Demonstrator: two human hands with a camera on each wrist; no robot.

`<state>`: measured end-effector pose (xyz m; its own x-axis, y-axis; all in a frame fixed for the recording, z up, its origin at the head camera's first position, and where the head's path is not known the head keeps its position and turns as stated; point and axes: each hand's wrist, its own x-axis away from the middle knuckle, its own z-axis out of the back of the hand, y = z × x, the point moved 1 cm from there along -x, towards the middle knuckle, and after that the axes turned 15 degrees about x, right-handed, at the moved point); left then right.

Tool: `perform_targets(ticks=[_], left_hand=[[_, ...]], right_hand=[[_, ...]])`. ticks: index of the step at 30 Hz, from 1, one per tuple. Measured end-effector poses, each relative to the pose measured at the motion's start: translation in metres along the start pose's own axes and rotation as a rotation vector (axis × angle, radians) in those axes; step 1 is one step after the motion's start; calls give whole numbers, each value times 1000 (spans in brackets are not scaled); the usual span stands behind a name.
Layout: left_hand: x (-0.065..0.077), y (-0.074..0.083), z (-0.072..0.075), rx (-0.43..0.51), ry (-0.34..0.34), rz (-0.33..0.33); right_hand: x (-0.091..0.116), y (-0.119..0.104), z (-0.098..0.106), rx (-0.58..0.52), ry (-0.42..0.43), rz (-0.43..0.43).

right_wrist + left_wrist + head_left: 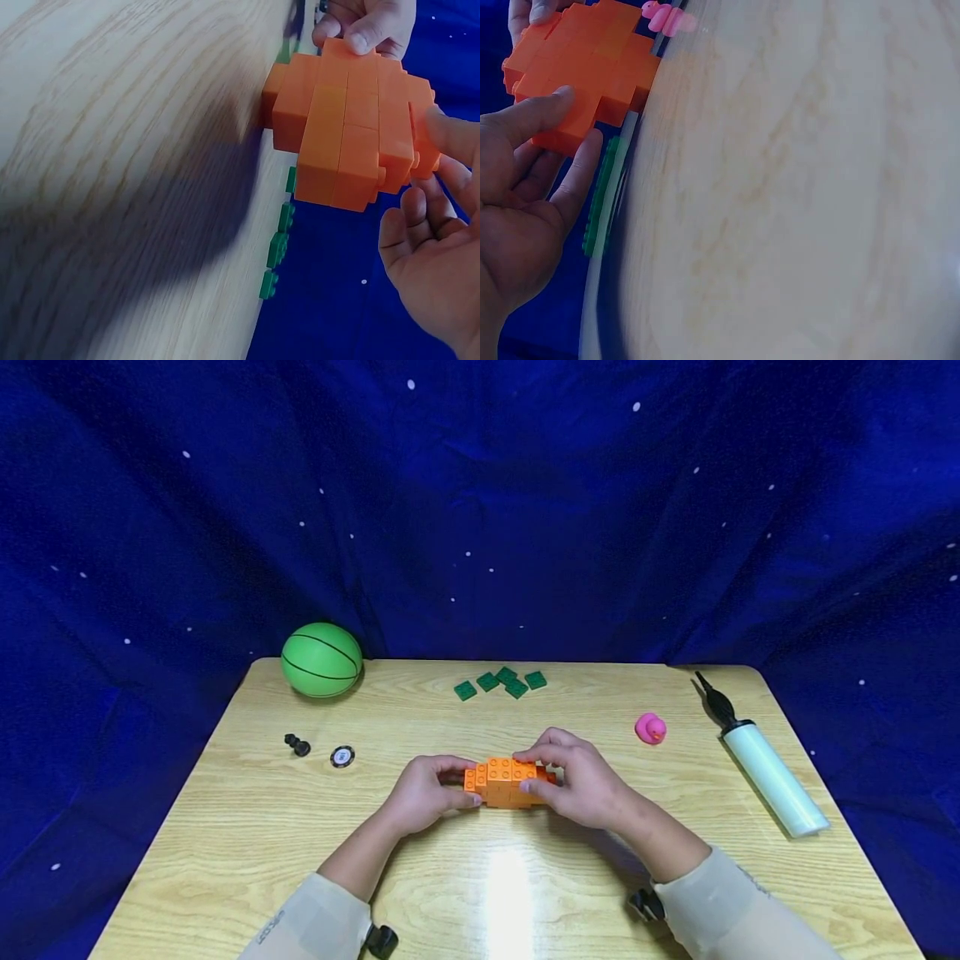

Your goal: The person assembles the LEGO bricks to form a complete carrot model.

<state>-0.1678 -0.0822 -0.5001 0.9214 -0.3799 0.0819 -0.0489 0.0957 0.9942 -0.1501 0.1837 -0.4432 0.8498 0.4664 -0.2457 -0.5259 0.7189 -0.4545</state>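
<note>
An orange block of joined toy building bricks (504, 787), stepped at its ends and studded on top, is just above or on the middle of the table; the head view does not settle which. My left hand (423, 797) grips its left end between thumb and fingers. At its right end, my right hand (583, 783) holds the block with the thumb on the near side and fingers on the far side. In the right wrist view the block's stepped face (360, 112) shows seams between bricks. Part of the right end is hidden behind the right hand.
Several flat green bricks (516, 687) lie beyond the hands. To the left are a green ball (322, 660), a black chess pawn (297, 745) and a poker chip (342, 757). A pink rubber duck (650, 728) and a hand pump (772, 777) lie to the right.
</note>
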Motion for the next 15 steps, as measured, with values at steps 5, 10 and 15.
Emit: perform_targets(ticks=[5,10,15], left_hand=[[0,-1,0,-3,4,3],[0,1,1,-7,16,3],[1,0,1,-4,3,2]], right_hand=[[-1,1,-1,6,-8,10],[-2,-2,-2,34,-13,3],[0,-3,-2,84,-3,10]])
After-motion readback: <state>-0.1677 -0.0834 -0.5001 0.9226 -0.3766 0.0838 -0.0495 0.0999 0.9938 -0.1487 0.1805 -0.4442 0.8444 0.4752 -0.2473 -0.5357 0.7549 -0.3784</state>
